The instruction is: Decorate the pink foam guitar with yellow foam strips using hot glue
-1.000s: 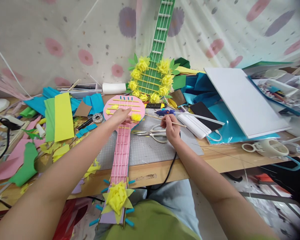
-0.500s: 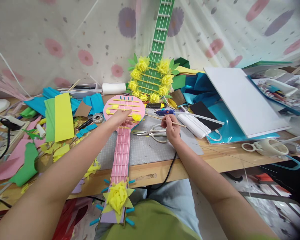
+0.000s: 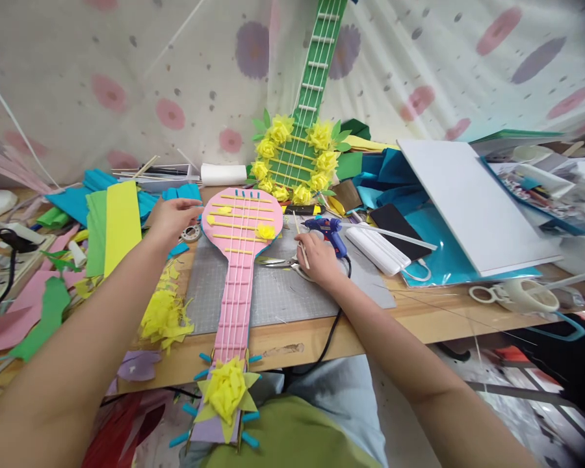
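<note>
A pink paper guitar (image 3: 238, 279) lies with its round body on the mat and its neck pointing toward me. Yellow strips and white strings cross it, and a small yellow flower (image 3: 266, 232) sits on the body. A large yellow flower (image 3: 227, 390) decorates its purple head, which reaches past the table edge. My left hand (image 3: 175, 218) is at the body's left rim, fingers stretched out; whether they touch it I cannot tell. My right hand (image 3: 318, 258) pinches a thin wooden stick (image 3: 297, 223). Beside it lie a blue glue gun (image 3: 332, 235) and scissors (image 3: 277, 262), their handles partly hidden.
A green paper guitar (image 3: 305, 123) with yellow flowers leans against the flowered curtain. Paper scraps (image 3: 163, 312) cover the left side. A white board (image 3: 472, 208) and a white tape dispenser (image 3: 526, 292) are on the right. The glue gun's black cord (image 3: 331, 335) hangs over the edge.
My left hand has moved left from the small yellow flower to the guitar's rim. My right hand has shifted left, and the stick now points away from me. The glue gun shows more fully.
</note>
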A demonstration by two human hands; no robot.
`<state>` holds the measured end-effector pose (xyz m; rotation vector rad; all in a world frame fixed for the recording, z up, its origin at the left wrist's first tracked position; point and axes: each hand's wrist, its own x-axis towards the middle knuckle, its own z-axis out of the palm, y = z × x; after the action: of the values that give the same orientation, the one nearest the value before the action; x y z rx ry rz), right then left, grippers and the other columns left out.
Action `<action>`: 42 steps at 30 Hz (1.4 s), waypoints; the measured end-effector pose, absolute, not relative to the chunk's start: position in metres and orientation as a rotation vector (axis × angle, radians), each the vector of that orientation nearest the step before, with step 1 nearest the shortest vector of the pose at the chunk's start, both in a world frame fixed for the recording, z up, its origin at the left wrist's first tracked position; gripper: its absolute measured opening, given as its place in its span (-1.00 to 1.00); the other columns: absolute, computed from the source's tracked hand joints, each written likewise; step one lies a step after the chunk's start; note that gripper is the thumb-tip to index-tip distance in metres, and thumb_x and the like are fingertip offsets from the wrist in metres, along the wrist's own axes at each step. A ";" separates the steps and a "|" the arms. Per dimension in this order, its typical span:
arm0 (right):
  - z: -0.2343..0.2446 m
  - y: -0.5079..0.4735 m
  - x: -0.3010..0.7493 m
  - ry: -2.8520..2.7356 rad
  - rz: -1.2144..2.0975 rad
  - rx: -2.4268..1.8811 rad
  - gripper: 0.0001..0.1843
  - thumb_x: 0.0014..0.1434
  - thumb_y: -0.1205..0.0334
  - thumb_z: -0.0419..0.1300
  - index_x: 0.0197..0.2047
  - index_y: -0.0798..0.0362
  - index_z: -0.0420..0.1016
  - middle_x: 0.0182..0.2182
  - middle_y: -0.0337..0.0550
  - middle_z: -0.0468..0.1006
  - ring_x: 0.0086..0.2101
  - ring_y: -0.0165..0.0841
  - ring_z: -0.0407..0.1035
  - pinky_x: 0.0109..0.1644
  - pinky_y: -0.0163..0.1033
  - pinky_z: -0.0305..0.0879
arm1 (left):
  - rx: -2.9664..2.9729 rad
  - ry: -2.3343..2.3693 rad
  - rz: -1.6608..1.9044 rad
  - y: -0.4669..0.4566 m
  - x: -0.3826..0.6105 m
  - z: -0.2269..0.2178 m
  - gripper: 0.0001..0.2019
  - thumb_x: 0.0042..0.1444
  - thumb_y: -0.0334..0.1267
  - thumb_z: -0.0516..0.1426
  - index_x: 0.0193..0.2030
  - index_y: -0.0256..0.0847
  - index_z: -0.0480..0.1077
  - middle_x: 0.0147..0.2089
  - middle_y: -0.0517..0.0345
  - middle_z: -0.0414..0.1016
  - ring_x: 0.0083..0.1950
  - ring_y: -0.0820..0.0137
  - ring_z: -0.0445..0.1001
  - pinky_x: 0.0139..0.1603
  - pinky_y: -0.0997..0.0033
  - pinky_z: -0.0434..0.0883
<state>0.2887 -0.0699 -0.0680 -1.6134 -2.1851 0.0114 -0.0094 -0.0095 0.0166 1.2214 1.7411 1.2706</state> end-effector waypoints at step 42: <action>-0.060 -0.068 0.356 -1.777 0.613 -1.600 -0.77 -0.05 0.25 0.04 -0.40 0.07 0.50 -0.56 -0.23 0.48 -0.53 -0.40 0.27 -0.39 -0.28 0.17 | 1.310 1.900 1.198 -0.018 -0.030 -0.019 -0.86 -0.21 -0.29 0.22 -0.43 -0.23 0.48 -0.54 0.18 0.47 -0.47 0.37 0.48 -0.40 0.42 0.44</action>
<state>0.3564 -0.0684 -0.0598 -1.6000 -1.7773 0.6134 -0.0296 -0.0180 -0.0186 1.3104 1.9002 1.1978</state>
